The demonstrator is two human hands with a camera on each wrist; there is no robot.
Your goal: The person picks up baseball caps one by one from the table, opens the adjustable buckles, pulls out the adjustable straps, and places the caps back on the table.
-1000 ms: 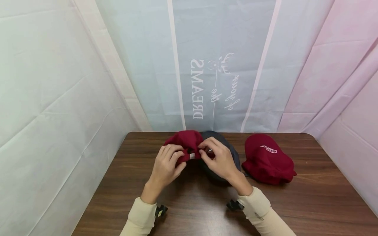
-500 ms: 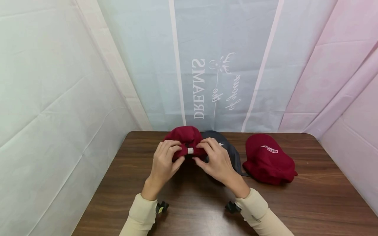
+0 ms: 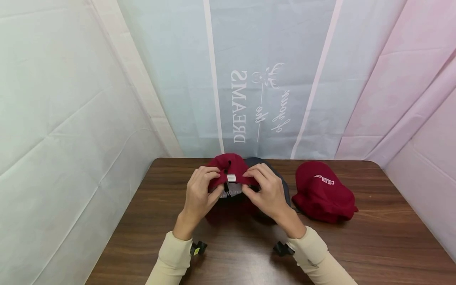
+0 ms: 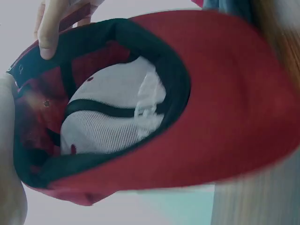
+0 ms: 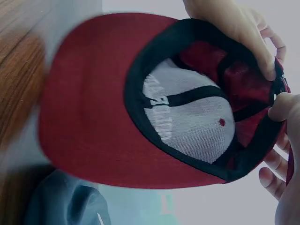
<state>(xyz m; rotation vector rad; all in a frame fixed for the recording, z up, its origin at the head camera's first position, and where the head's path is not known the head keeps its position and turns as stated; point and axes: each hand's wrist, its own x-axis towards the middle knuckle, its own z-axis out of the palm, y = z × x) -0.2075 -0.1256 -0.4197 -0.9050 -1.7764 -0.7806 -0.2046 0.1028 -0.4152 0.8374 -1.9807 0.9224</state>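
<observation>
A dark red baseball cap is held up above the table by both hands at its back strap. My left hand pinches the strap's left side between thumb and fingers, and my right hand pinches its right side. A white tag shows between them. Both wrist views look into the cap's underside: a red brim, a black sweatband and a whitish front lining with reversed stitching. Right behind the held cap lies a dark grey cap, partly covered by it and my right hand.
Another dark red cap with white lettering lies on the right of the brown wooden table. Fabric walls enclose the table at the back and sides.
The held cap's back has been tilted up, so its inner lining now shows below the strap. My right hand has shifted slightly right; both hands keep hold of the strap.
</observation>
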